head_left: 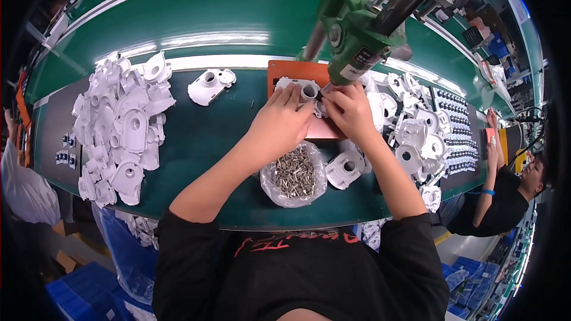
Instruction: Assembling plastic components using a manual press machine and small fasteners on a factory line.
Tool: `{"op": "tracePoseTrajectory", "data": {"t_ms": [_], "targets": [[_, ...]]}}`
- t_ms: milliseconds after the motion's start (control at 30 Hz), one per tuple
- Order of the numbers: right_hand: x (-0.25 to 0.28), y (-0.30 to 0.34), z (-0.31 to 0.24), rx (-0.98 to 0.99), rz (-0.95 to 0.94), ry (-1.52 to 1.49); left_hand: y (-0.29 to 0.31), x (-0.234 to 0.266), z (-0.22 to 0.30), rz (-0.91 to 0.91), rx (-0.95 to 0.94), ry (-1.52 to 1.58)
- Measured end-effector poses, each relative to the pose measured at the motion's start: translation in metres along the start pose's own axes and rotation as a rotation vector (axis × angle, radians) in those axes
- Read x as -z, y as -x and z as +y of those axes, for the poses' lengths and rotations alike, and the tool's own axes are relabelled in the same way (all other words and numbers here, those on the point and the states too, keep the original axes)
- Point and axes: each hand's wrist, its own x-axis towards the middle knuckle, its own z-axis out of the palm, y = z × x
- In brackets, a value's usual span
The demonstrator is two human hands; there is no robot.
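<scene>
Because the green press (361, 38) stands close, slips could hurt

A white part (302, 85) lies on an orange plate (279, 70) before the press; loose holding could tilt it, a lowered press could pinch. The left hand (279, 117) clamps the part's left side; the right hand (352, 112), fingertips nearly together, touches its right, any pinched item unclear.

A black short-sleeved shirt (309, 282) bears red lettering (270, 243)
</scene>
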Motion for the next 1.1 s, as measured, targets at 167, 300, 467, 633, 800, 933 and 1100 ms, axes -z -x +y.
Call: {"op": "tracePoseTrajectory", "data": {"t_ms": [167, 300, 467, 633, 800, 933, 1100], "targets": [[0.018, 0.004, -0.021, -0.026, -0.217, 0.17, 0.001, 0.0, -0.001, 0.016, -0.006, 0.013], [0.021, 0.028, -0.01, -0.129, -0.392, 0.138, 0.002, 0.002, -0.003, 0.027, -0.01, 0.026], [0.051, -0.006, 0.1, -0.767, -0.265, 0.114, 0.001, 0.002, -0.004, 0.03, -0.014, -0.011], [0.105, -0.176, 0.085, -0.624, 0.405, -0.927, 0.0, 0.001, -0.007, 0.09, -0.052, -0.027], [0.126, -0.237, 0.105, -0.242, 0.18, -0.824, -0.005, -0.001, -0.005, 0.029, -0.049, -0.012], [0.172, -0.188, 0.091, -0.034, -0.152, -0.597, -0.008, 0.006, -0.003, -0.036, -0.039, -0.002], [0.173, -0.044, -0.089, 0.246, -1.373, 0.408, 0.001, 0.015, -0.009, -0.074, -0.036, -0.082]]}}
